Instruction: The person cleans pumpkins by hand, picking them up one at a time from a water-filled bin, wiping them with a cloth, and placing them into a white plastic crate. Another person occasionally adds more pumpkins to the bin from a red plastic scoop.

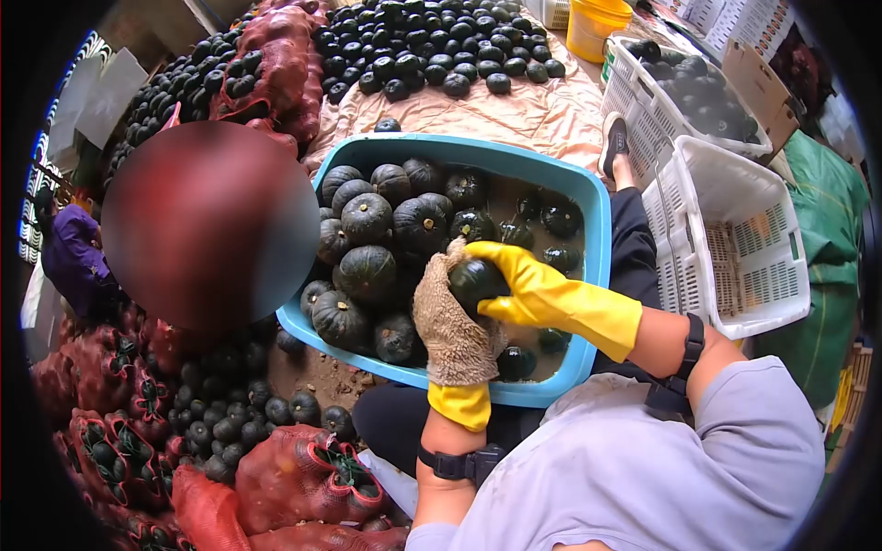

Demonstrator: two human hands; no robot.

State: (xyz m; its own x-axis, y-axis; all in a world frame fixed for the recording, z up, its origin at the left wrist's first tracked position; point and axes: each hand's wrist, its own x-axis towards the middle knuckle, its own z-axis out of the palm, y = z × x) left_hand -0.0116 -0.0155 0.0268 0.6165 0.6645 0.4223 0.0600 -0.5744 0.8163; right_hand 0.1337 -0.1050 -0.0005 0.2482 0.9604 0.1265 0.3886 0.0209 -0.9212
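A dark green pumpkin (475,284) is held between my two hands above a blue tub (599,275). My left hand (452,321), in a yellow glove with a tan cloth mitt (441,335) over it, presses on the pumpkin's left side. Yellow-gloved too, my right hand (514,280) wraps its fingers round the right side. Dry-looking pumpkins (367,271) are heaped in the tub's left part. On the right, wet pumpkins (560,219) sit partly under murky water (574,248).
White plastic crates (795,266) stand at the right, one holding pumpkins. A yellow bucket (593,28) is at the back. Many pumpkins (432,46) lie on a tan sheet (560,110). Red mesh sacks (294,477) fill the lower left. A person in a purple sleeve (73,243) is at left, partly blurred.
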